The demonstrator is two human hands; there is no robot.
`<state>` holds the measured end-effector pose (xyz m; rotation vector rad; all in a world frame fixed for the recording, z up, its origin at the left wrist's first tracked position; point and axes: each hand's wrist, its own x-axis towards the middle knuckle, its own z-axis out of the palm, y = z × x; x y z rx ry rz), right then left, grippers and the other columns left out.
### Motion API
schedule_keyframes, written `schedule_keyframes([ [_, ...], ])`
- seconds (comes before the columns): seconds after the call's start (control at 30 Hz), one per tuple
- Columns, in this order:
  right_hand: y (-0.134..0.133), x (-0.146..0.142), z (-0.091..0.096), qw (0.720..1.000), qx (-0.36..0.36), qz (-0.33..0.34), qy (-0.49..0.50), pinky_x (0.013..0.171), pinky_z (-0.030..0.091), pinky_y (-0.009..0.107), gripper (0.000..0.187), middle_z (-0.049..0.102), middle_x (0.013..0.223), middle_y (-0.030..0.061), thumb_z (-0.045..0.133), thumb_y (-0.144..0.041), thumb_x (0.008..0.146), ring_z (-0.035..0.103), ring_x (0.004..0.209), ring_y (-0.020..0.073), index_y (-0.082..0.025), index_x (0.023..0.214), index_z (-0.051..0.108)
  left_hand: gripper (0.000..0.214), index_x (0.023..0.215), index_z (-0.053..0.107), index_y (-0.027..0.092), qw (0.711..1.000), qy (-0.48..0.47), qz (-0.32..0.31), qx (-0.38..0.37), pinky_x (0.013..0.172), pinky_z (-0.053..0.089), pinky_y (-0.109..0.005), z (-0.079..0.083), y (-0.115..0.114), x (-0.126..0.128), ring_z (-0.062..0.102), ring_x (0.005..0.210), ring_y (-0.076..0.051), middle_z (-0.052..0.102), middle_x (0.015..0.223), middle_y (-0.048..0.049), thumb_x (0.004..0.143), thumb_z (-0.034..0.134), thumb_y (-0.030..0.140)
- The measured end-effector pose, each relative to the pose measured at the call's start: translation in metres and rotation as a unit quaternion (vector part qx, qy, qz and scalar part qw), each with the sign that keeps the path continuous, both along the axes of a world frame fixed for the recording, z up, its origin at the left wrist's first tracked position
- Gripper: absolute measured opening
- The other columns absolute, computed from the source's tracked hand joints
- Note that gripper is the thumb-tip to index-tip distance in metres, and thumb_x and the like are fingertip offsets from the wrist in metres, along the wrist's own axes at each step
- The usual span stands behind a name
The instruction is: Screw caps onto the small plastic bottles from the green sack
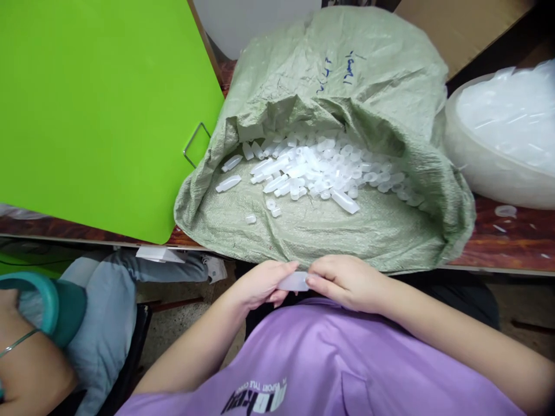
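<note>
Close to my body, at the near edge of the sack, my left hand [265, 282] and my right hand [347, 281] grip a translucent white plastic tube [293, 282] between them. The left fingers wrap one end, while the right thumb and fingers close over the other, so both ends are partly covered. Just beyond my hands lies an open green woven sack [286, 242] on its side. Inside its mouth spreads a pile of similar translucent plastic tubes and short caps [312, 167]. A single tube [346, 201] rests at the front of the pile.
A bright green board [95, 115] with a metal wire handle stands at left. At right, a large white tub [481, 156] brims with translucent plastic pieces on the red-brown table [489, 242]. Lower left, another person's arm [34, 370] is beside a teal bucket [69, 306].
</note>
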<state>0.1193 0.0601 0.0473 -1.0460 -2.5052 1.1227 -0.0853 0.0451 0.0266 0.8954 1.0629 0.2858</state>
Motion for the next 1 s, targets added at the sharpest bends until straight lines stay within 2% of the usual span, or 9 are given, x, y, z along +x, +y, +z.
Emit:
schedule_keyframes([
  [0.2, 0.048, -0.032, 0.016, 0.971, 0.187, -0.101, -0.109, 0.077, 0.042, 0.034, 0.034, 0.061, 0.097, 0.0113, 0.038, -0.039, 0.091, 0.057, 0.090, 0.0241, -0.016, 0.104, 0.060, 0.054, 0.063, 0.053, 0.014, 0.994, 0.051, -0.092, 0.000, 0.042, 0.026, -0.022, -0.039, -0.008, -0.004, 0.035, 0.038, -0.006, 0.049, 0.045, 0.0032, 0.079, 0.041, 0.064],
  [0.37, 0.081, -0.087, -0.008, 0.956, 0.261, -0.080, -0.103, 0.092, 0.037, 0.043, 0.053, 0.043, 0.131, 0.0215, 0.051, -0.044, 0.084, 0.043, 0.117, 0.0347, -0.014, 0.128, 0.047, 0.050, 0.104, 0.060, 0.017, 0.964, 0.140, -0.163, 0.159, 0.069, 0.045, -0.030, -0.057, -0.005, 0.020, 0.062, 0.075, -0.019, 0.067, 0.093, -0.0089, 0.078, 0.049, 0.057],
  [0.5, 0.098, -0.115, -0.023, 0.952, 0.296, -0.025, -0.076, 0.102, 0.024, 0.051, 0.062, 0.031, 0.142, 0.0202, 0.054, -0.053, 0.080, 0.026, 0.130, 0.0380, -0.019, 0.131, 0.045, 0.042, 0.111, 0.060, 0.020, 0.913, 0.119, -0.287, 0.264, 0.082, 0.045, -0.033, -0.016, 0.009, 0.003, 0.060, 0.100, -0.025, 0.064, 0.112, -0.0108, 0.078, 0.056, 0.045],
  [0.6, 0.105, -0.123, -0.029, 0.936, 0.336, 0.051, -0.087, 0.105, 0.020, 0.049, 0.042, 0.049, 0.128, 0.0154, 0.055, -0.044, 0.082, 0.033, 0.127, 0.0330, -0.017, 0.113, 0.060, 0.031, 0.102, 0.064, 0.021, 0.908, 0.075, -0.348, 0.222, 0.079, 0.047, -0.027, 0.032, 0.029, -0.028, 0.064, 0.088, -0.018, 0.069, 0.096, -0.0069, 0.086, 0.045, 0.039],
  [0.7, 0.106, -0.122, -0.031, 0.928, 0.353, 0.070, -0.096, 0.105, 0.021, 0.044, 0.024, 0.064, 0.101, 0.0116, 0.048, -0.027, 0.088, 0.047, 0.113, 0.0264, -0.014, 0.097, 0.065, 0.030, 0.093, 0.063, 0.017, 0.918, 0.195, -0.156, 0.308, 0.074, 0.048, -0.027, 0.060, 0.062, -0.056, 0.063, 0.079, -0.017, 0.068, 0.085, -0.0066, 0.088, 0.039, 0.034],
  [0.77, 0.103, -0.119, -0.028, 0.926, 0.358, 0.068, -0.097, 0.105, 0.021, 0.044, 0.023, 0.066, 0.092, 0.0115, 0.045, -0.021, 0.088, 0.050, 0.106, 0.0251, -0.013, 0.093, 0.066, 0.028, 0.094, 0.063, 0.016, 0.825, 0.384, 0.000, 0.415, 0.081, 0.045, -0.032, 0.059, 0.091, -0.069, 0.061, 0.087, -0.021, 0.066, 0.092, -0.0093, 0.087, 0.039, 0.029],
  [0.87, 0.094, -0.110, -0.017, 0.922, 0.366, 0.078, -0.101, 0.103, 0.024, 0.044, 0.023, 0.065, 0.086, 0.0107, 0.045, -0.022, 0.089, 0.054, 0.099, 0.0245, -0.013, 0.090, 0.066, 0.032, 0.110, 0.057, 0.011, 0.669, 0.593, 0.019, 0.448, 0.091, 0.040, -0.041, 0.041, 0.136, -0.078, 0.052, 0.107, -0.030, 0.057, 0.112, -0.0176, 0.084, 0.042, 0.019],
  [0.93, 0.086, -0.100, -0.007, 0.926, 0.356, 0.074, -0.097, 0.094, 0.036, 0.039, 0.024, 0.064, 0.088, 0.0097, 0.045, -0.025, 0.090, 0.058, 0.088, 0.0219, -0.014, 0.097, 0.064, 0.037, 0.118, 0.053, 0.009, 0.639, 0.638, -0.023, 0.429, 0.088, 0.041, -0.044, 0.029, 0.159, -0.079, 0.050, 0.109, -0.034, 0.054, 0.116, -0.0208, 0.082, 0.042, 0.017],
  [1.0, 0.076, -0.086, 0.002, 0.947, 0.311, 0.040, -0.077, 0.078, 0.045, 0.033, 0.028, 0.062, 0.096, 0.0093, 0.045, -0.029, 0.090, 0.060, 0.079, 0.0190, -0.015, 0.110, 0.059, 0.042, 0.123, 0.049, 0.009, 0.641, 0.643, -0.050, 0.417, 0.085, 0.042, -0.045, 0.023, 0.173, -0.079, 0.052, 0.106, -0.035, 0.055, 0.115, -0.0217, 0.082, 0.042, 0.016],
])
